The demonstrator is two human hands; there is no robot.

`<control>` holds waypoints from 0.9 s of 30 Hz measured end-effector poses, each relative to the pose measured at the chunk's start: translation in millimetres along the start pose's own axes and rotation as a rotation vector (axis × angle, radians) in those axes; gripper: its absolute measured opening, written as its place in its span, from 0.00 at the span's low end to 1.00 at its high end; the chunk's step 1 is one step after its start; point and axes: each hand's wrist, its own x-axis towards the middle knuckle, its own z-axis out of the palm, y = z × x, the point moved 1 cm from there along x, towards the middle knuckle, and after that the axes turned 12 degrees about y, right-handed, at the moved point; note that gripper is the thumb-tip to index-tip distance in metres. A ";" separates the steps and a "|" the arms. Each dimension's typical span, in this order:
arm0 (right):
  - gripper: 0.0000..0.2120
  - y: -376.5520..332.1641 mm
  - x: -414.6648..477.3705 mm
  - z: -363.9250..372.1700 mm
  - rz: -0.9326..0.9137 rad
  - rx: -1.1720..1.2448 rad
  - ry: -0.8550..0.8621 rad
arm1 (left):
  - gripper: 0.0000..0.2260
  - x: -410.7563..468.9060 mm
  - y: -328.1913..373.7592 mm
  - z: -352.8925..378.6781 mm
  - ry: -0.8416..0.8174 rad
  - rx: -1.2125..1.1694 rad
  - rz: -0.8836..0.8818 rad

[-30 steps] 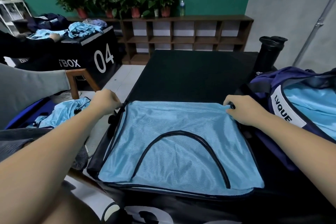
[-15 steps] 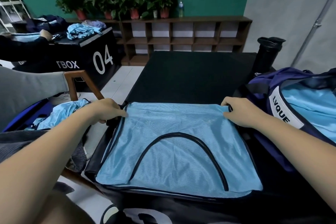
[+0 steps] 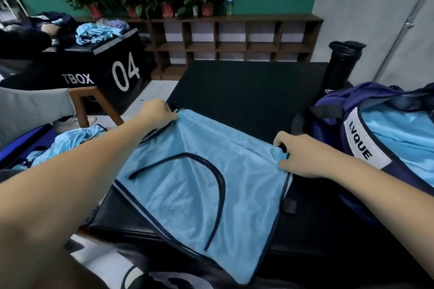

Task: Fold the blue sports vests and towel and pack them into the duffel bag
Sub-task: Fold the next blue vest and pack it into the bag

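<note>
Head cam: we've got the vest (image 3: pixel 206 185) lying flat on the black mat (image 3: pixel 246 87), dead center. Our left hand (image 3: pixel 155 112) pinches its 11 o'clock corner, and our right hand (image 3: pixel 303 155) grips its 3 o'clock corner. The duffel (image 3: pixel 352 96) sits open at 3 o'clock.

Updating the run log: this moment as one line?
stage: fold | left hand pinches blue vest corner | right hand pinches other corner | duffel bag at right
</note>
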 end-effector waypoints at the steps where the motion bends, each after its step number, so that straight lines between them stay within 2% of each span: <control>1: 0.17 -4.2 -4.2 -1.2 -0.003 -0.021 -0.018 | 0.14 5.6 7.5 4.8 0.020 0.006 0.024; 8: 0.23 -29.6 -34.4 -2.9 -0.085 -0.072 -0.084 | 0.10 42.3 64.8 36.8 0.123 0.085 0.105; 11: 0.18 -35.1 -44.8 -1.2 -0.137 -0.099 -0.072 | 0.11 51.8 94.5 51.9 0.131 0.103 0.138; 15: 0.05 -38.9 -58.3 1.2 -0.199 -0.136 -0.106 | 0.09 61.2 134.5 69.4 0.146 0.116 0.198; 18: 0.04 -37.6 -64.9 -1.5 -0.198 -0.127 -0.129 | 0.09 64.9 166.8 81.0 0.135 0.119 0.243; 22: 0.09 -30.5 -70.1 -2.6 -0.192 -0.083 -0.140 | 0.08 63.9 205.8 97.4 0.131 0.099 0.311; 27: 0.25 -23.9 -76.6 -15.0 -0.192 -0.095 -0.180 | 0.06 62.1 208.6 106.1 0.140 0.076 0.340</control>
